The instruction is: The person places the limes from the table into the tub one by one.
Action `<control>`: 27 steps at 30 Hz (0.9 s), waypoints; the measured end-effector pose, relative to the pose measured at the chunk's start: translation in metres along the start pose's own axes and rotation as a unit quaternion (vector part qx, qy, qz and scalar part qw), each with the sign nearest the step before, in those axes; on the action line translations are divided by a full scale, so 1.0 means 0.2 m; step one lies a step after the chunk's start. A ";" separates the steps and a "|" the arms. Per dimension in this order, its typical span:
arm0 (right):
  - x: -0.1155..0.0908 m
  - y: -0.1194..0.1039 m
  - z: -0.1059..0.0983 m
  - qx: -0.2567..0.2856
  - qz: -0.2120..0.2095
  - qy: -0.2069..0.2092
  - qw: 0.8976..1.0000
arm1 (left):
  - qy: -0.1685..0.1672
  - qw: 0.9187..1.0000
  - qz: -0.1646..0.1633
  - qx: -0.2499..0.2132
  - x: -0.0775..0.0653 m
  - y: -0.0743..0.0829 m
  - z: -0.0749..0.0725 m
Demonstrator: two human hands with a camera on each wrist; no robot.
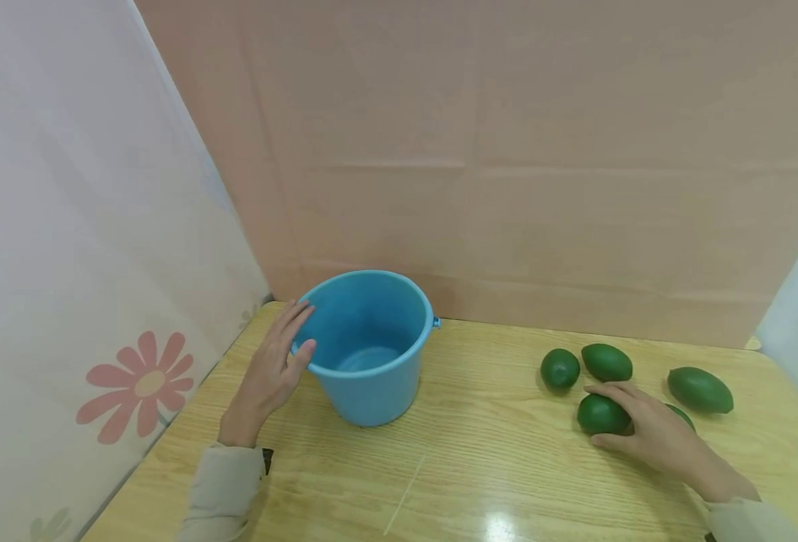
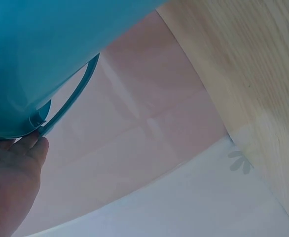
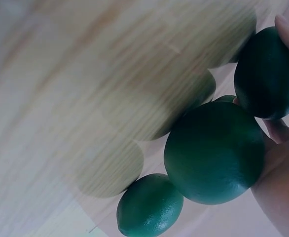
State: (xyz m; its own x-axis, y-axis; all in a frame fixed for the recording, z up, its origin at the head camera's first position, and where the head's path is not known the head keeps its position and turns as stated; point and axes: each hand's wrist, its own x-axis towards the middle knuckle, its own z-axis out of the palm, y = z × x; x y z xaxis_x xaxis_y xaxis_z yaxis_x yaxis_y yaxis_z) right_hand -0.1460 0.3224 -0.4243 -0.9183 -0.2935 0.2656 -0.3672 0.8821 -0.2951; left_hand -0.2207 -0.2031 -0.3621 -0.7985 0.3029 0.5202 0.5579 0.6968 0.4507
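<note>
The step in hand looks like getting a good hold of one green fruit (image 1: 604,415), in the lower right of the head view. To do it well, the thumb and fingers should go low around the fat middle of it, because its smooth, round skin could slip. Another fruit (image 1: 678,414) sits partly hidden behind the hand, and two more, a round one (image 1: 560,369) and a longer one (image 1: 607,363), lie near it, so a straight lift would be best, or they may get bumped and roll. A fifth fruit (image 1: 700,390) lies further right on the worktop (image 1: 487,444).

The right hand (image 1: 656,433) is bent around the fruit, thumb on one side and fingers on the other. The left hand (image 1: 270,376) is loose, with its fingers nearly straight, touching the rim of the blue bucket (image 1: 372,395) left of the middle.
</note>
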 end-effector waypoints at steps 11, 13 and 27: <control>0.01 0.00 0.00 -0.004 0.003 -0.005 1.000 | 0.018 1.000 -0.004 0.012 0.01 0.00 0.00; 0.01 0.00 -0.01 -0.004 0.002 -0.005 1.000 | 0.022 0.999 0.003 0.026 0.01 0.00 0.00; 0.02 0.00 -0.02 -0.003 -0.016 -0.008 1.000 | 0.026 0.997 0.020 0.066 0.01 -0.01 -0.01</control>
State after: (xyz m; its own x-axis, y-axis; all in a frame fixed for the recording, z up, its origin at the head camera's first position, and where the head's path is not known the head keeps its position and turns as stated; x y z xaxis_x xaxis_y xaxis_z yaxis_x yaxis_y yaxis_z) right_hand -0.1495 0.3222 -0.4195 -0.9081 -0.3282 0.2599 -0.3962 0.8743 -0.2803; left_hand -0.2231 -0.2041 -0.3606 -0.7614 0.2999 0.5747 0.5513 0.7660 0.3306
